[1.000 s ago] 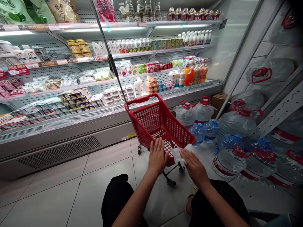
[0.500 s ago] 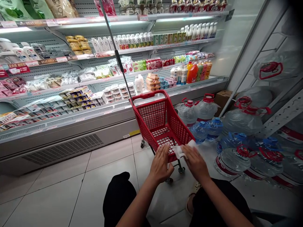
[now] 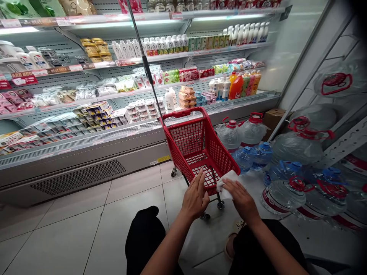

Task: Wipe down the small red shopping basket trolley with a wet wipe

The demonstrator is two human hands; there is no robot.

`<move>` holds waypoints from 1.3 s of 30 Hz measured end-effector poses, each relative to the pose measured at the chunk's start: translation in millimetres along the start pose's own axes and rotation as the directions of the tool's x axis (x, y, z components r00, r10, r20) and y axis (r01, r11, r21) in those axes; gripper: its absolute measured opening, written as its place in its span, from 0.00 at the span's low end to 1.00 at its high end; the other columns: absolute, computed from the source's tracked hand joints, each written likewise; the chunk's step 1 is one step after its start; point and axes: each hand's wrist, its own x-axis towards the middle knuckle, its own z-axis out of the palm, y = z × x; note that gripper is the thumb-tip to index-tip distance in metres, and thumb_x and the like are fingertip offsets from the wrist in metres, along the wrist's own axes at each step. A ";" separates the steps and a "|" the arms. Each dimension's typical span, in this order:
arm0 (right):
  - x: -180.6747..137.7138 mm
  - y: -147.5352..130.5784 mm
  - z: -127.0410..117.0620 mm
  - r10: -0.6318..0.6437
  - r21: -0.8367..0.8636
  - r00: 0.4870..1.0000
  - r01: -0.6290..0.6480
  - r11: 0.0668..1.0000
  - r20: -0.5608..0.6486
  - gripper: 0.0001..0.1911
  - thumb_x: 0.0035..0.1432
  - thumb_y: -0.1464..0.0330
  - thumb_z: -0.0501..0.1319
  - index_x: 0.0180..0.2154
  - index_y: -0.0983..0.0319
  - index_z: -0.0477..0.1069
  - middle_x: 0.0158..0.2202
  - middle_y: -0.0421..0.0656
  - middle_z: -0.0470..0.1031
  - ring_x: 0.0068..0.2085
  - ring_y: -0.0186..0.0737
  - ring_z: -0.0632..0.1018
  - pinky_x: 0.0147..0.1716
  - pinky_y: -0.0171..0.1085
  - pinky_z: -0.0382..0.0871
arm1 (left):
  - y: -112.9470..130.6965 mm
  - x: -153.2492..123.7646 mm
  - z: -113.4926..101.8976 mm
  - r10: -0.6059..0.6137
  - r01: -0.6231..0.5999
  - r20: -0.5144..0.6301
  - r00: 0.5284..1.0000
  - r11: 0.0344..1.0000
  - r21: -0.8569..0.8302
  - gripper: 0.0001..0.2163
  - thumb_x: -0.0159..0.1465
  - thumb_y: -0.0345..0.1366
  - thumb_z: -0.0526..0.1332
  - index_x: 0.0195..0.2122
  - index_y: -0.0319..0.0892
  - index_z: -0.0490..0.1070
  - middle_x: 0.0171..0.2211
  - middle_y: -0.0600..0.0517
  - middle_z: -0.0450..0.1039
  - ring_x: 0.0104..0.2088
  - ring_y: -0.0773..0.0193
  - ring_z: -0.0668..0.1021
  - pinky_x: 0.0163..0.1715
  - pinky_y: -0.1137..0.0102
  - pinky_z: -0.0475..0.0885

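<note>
A small red shopping cart (image 3: 187,147) with a perforated plastic basket stands before me on wheels, its near rim facing my knees. My left hand (image 3: 195,198) is at the near left corner of that rim, fingers stretched out and holding nothing. Under the fingers of my right hand (image 3: 242,200) is a crumpled white cloth (image 3: 228,183), pressed against the near right corner of the basket. A thin black pole (image 3: 147,68) rises from the far left corner of the cart.
A refrigerated shelf unit (image 3: 86,154) with bottles, cups and packets runs behind the cart. Large water bottles (image 3: 282,194) stand on the floor to the right, beside a metal rack (image 3: 348,147). My black-clad knees flank the cart's near end.
My right hand has slid slightly to the right along the rim with the white cloth. My left hand stays nearly in place. The view has shifted a little.
</note>
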 end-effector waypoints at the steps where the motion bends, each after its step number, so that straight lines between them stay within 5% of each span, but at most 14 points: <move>1: -0.9 2.0 -1.6 0.035 -0.007 0.999 -0.035 0.999 -0.014 0.30 0.72 0.75 0.47 0.72 0.54 0.57 0.68 0.44 0.69 0.68 0.43 0.69 0.69 0.52 0.62 | 1.9 0.5 2.4 -0.001 0.001 0.013 1.000 1.000 0.025 0.40 0.65 0.28 0.53 0.76 0.41 0.35 0.77 0.44 0.41 0.75 0.55 0.52 0.72 0.53 0.58; 4: 6.8 -15.1 3.7 0.068 0.002 0.996 -0.068 0.998 -0.053 0.31 0.72 0.74 0.49 0.73 0.56 0.54 0.66 0.45 0.71 0.67 0.43 0.71 0.70 0.52 0.60 | 5.4 1.0 7.7 -0.007 0.005 0.029 1.000 0.998 0.065 0.40 0.65 0.29 0.53 0.76 0.40 0.36 0.77 0.44 0.41 0.75 0.55 0.53 0.72 0.52 0.58; 9: 27.7 -64.2 25.9 -0.074 0.043 0.997 0.074 0.996 -0.010 0.36 0.70 0.79 0.47 0.75 0.56 0.44 0.68 0.44 0.68 0.69 0.40 0.67 0.70 0.48 0.60 | 1.3 -3.9 5.5 -0.003 0.000 0.024 1.000 0.995 0.095 0.39 0.66 0.28 0.51 0.76 0.38 0.35 0.76 0.43 0.44 0.75 0.56 0.53 0.72 0.53 0.58; 13: 20.9 -41.1 18.7 -0.069 -0.003 0.996 0.069 0.998 0.056 0.33 0.72 0.75 0.47 0.74 0.55 0.49 0.69 0.42 0.66 0.69 0.40 0.67 0.71 0.49 0.57 | -4.7 -7.8 -2.2 -0.010 0.009 0.009 1.000 0.995 0.095 0.38 0.67 0.28 0.50 0.76 0.38 0.34 0.76 0.44 0.45 0.75 0.57 0.53 0.72 0.56 0.60; 17: 9.0 -2.4 3.1 0.098 -0.086 0.995 -0.101 0.991 -0.033 0.32 0.72 0.75 0.47 0.74 0.55 0.51 0.69 0.44 0.66 0.70 0.45 0.66 0.71 0.56 0.56 | -4.0 -8.4 -1.3 -0.015 0.016 -0.011 1.000 0.995 0.098 0.37 0.68 0.28 0.49 0.76 0.39 0.36 0.76 0.45 0.47 0.75 0.59 0.55 0.71 0.58 0.60; 20: 12.0 -20.6 8.5 0.101 -0.088 0.993 -0.105 0.991 -0.054 0.33 0.70 0.77 0.47 0.74 0.56 0.52 0.68 0.45 0.67 0.70 0.45 0.66 0.70 0.56 0.57 | -1.4 -9.4 4.4 -0.021 0.022 -0.012 1.000 0.992 0.127 0.38 0.67 0.28 0.50 0.76 0.38 0.35 0.76 0.44 0.48 0.74 0.57 0.56 0.72 0.56 0.59; 25: 23.3 -74.0 28.8 -0.072 -0.013 0.997 0.072 0.997 0.036 0.35 0.69 0.78 0.46 0.74 0.59 0.49 0.69 0.45 0.67 0.70 0.41 0.66 0.71 0.50 0.58 | -6.9 -16.0 4.5 -0.004 0.005 -0.008 1.000 0.983 0.181 0.39 0.65 0.27 0.51 0.76 0.37 0.34 0.76 0.44 0.48 0.75 0.57 0.54 0.72 0.55 0.57; 33: 10.4 6.5 0.0 0.058 -0.046 0.998 -0.057 0.997 0.016 0.31 0.72 0.72 0.48 0.73 0.53 0.55 0.64 0.43 0.74 0.65 0.45 0.73 0.69 0.54 0.60 | -20.1 -17.5 1.1 0.003 -0.005 0.005 1.000 0.953 0.304 0.35 0.73 0.34 0.51 0.77 0.40 0.34 0.77 0.43 0.40 0.75 0.57 0.53 0.72 0.58 0.57; 39: 16.9 -43.4 17.8 0.063 -0.012 0.998 -0.063 0.998 0.004 0.34 0.70 0.76 0.48 0.74 0.54 0.51 0.65 0.44 0.72 0.66 0.46 0.72 0.67 0.53 0.65 | -31.4 -19.7 -2.5 -0.061 0.084 -0.073 0.995 0.919 0.385 0.34 0.76 0.36 0.48 0.77 0.38 0.29 0.77 0.42 0.40 0.75 0.58 0.54 0.72 0.57 0.57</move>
